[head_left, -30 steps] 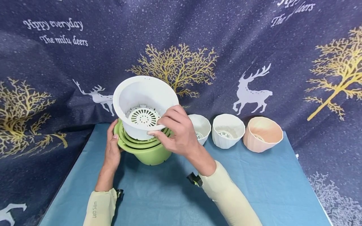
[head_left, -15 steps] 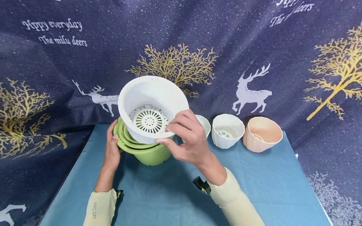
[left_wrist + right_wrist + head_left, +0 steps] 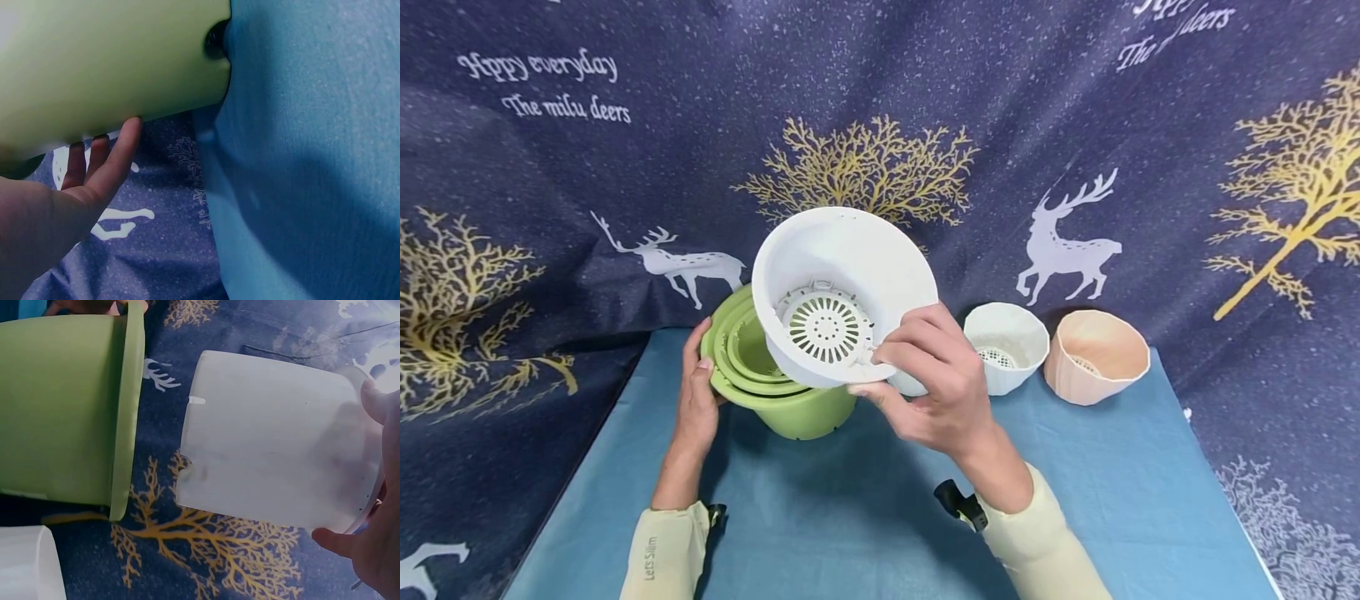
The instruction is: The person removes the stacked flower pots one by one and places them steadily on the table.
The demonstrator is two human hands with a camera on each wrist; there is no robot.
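Head view: white pot [image 3: 850,275] in right hand [image 3: 936,387] grip, now further right of green stack [image 3: 775,392].

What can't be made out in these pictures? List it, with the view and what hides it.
- Small white pot: head view, mostly hidden behind the right hand and the large white pot.
- Number of nested green pots: head view, large white pot covers part.
- Left hand fingertips: left wrist view, behind the green wall.
- Peach pot grid: too small.

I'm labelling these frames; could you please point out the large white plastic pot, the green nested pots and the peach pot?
large white plastic pot [image 3: 850,258], head view, inner wall.
green nested pots [image 3: 797,412], head view, outer wall.
peach pot [image 3: 1093,367], head view, ribbed side.
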